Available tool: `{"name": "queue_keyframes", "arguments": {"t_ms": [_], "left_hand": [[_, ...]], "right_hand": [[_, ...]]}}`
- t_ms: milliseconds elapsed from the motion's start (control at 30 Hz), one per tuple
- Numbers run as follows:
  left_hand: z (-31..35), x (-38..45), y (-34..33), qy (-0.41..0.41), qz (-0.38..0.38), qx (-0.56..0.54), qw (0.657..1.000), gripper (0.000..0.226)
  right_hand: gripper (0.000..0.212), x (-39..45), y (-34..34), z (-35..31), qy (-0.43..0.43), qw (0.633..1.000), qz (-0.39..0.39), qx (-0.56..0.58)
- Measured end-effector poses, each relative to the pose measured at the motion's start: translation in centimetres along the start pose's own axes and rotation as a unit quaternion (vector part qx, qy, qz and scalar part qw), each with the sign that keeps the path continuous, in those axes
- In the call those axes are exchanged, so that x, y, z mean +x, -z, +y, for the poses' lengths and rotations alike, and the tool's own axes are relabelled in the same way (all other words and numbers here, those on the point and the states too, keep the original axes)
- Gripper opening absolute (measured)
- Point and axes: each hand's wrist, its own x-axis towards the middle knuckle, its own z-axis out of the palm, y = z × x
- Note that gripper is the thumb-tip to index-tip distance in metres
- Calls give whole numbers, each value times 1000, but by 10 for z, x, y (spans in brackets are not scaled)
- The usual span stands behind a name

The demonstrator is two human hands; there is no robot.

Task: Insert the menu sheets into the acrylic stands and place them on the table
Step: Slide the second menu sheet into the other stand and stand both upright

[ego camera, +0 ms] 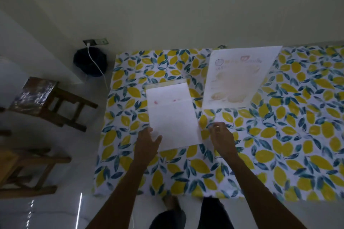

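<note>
Both hands (149,140) (219,135) flank a menu sheet (173,117) half inside its acrylic stand (165,84).

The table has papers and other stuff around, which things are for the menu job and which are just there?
For the job: white sheets, printed menu, left hand, right hand.

Just there: lemon tablecloth, wooden stools, dark bin, charger cable.

On the counter (279,135), I see blank sheets (173,117) lying left of the standing menu (236,76); stool (46,98) farther left.
</note>
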Motion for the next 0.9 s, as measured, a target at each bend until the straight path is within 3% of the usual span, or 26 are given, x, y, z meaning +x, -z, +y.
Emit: {"name": "queue_keyframes", "arguments": {"t_ms": [67,200,333,433,533,600,700,800,900], "left_hand": [[-17,-8,2,25,-18,23,999,57],[-26,-20,1,42,-17,-2,999,44],[-19,-33,-4,21,8,-30,999,43],[-17,-41,-6,52,17,-70,996,46],[-15,-53,2,76,51,-109,990,34],[-12,-61,9,72,82,-131,985,27],[-5,-79,15,36,119,-114,986,43],[16,-107,27,25,174,-141,974,33],[26,-126,35,-12,209,-167,964,44]], "right_hand": [[20,-8,-21,-3,-11,999,-32,-19],[26,-19,-45,-6,2,999,-24,-44],[33,-25,-37,-3,8,999,-34,-31],[45,-27,-25,-7,-22,998,-52,-9],[53,-30,-13,-17,-42,996,-73,-3],[51,-38,-3,-18,-18,996,-82,-7],[49,-56,14,-19,49,995,-83,1],[54,-78,36,-25,104,990,-88,36],[56,-97,57,-30,148,983,-100,49]]}}
